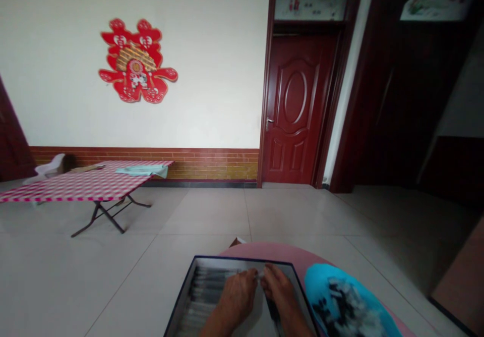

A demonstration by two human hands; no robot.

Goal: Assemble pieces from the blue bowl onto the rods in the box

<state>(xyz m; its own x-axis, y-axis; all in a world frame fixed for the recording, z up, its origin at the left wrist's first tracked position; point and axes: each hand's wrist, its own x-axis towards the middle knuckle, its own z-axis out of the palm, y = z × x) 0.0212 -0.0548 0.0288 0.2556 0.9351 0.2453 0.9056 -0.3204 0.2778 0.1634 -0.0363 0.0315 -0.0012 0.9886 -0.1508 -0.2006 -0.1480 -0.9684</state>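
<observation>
On the pink table point(280, 250) a shallow box point(244, 260) sits beside a blue bag point(317, 276). Above the box, the left hand point(239, 292) and right hand point(279, 289) are curled, fingertips pinching a small piece point(259, 275). Across the tiled floor point(212, 218) I see a checked tablecloth point(75, 184) and red door point(295, 105).

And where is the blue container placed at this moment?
In the head view, the blue container is at the lower right, on the pink table, directly right of the shallow tray and the person's right hand.

Curled left hand point(238, 294) beside right hand point(279, 287)
</observation>
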